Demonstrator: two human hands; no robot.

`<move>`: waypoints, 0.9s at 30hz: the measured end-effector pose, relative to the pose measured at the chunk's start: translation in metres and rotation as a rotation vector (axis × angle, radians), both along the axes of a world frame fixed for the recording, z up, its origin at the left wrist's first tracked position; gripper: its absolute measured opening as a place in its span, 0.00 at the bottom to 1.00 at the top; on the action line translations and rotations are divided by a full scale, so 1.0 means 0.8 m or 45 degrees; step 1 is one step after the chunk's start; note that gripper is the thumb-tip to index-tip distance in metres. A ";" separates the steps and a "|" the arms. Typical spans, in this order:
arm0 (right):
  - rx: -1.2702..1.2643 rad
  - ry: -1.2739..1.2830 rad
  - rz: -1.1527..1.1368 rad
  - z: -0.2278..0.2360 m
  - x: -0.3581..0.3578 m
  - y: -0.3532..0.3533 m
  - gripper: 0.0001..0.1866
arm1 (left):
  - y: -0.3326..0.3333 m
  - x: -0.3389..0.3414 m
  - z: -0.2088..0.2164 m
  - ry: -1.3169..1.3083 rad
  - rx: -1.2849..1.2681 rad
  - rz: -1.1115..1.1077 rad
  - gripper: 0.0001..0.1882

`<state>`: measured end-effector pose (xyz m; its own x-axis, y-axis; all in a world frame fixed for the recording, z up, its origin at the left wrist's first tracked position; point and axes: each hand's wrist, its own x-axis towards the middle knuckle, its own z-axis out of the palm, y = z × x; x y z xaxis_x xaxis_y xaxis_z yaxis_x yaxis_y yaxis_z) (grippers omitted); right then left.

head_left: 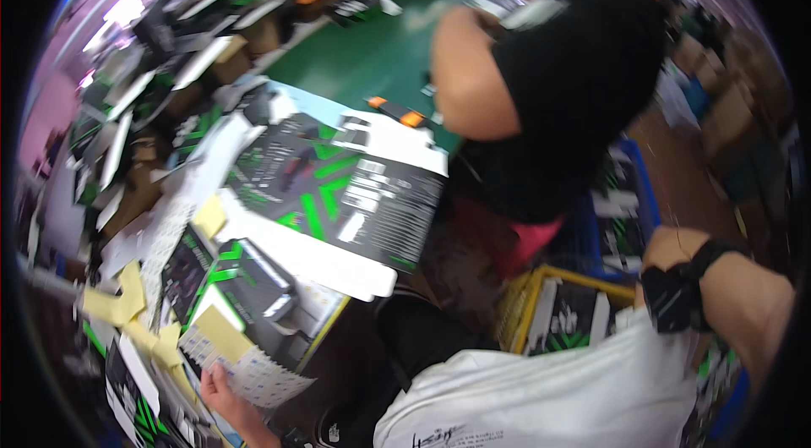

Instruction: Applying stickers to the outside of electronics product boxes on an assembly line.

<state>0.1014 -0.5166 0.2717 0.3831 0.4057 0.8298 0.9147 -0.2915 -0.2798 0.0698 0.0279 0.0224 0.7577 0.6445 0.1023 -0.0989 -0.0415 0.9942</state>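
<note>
At the lower left, my left hand point(224, 396) pinches the edge of a sheet of small labels point(263, 374), whose upper part is bare yellowish backing. Just beyond the sheet lie black and green printed boxes point(253, 283) on the table's near corner. A flattened black and green carton point(334, 186) with white flaps is spread out farther along the table. My right hand point(674, 247) is off to the right, beside my body and near the crates. A black strapped device point(676, 292) sits on that wrist, and its fingers are hidden.
A person in a black shirt point(583, 84) stands at the green table point(363, 55). An orange and black tool point(397, 112) lies near that person's elbow. A yellow crate point(515, 304) and a blue crate point(646, 186) hold boxes. Yellow paper scraps point(127, 300) litter the left side.
</note>
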 end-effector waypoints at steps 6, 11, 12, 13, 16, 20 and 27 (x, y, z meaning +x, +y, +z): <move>0.096 -0.058 0.062 -0.032 0.035 0.068 0.18 | -0.013 0.001 -0.009 -0.060 0.081 0.057 0.10; 0.047 -0.061 0.158 -0.034 0.081 0.089 0.17 | -0.037 -0.001 0.027 -0.053 0.049 0.060 0.07; 0.077 -0.057 0.199 -0.046 0.089 0.111 0.17 | -0.014 -0.014 0.004 -0.005 0.105 0.111 0.07; 0.120 -0.008 0.216 -0.064 0.076 0.159 0.17 | -0.019 -0.008 0.008 0.013 0.238 0.210 0.08; 0.155 -0.018 0.391 -0.080 0.105 0.224 0.16 | -0.042 0.013 0.020 -0.081 -0.048 0.077 0.08; 0.168 0.076 0.551 -0.123 0.101 0.303 0.15 | -0.078 -0.014 0.053 -0.105 -0.015 0.169 0.10; -0.130 1.032 0.770 -0.227 0.073 0.420 0.12 | -0.116 -0.039 0.055 -0.146 -0.087 -0.011 0.11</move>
<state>0.1597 -0.1808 0.0899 0.5222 0.7723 0.3619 0.4625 0.1001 -0.8810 0.0388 -0.0653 0.0661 0.7494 0.6462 0.1447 -0.2121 0.0272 0.9769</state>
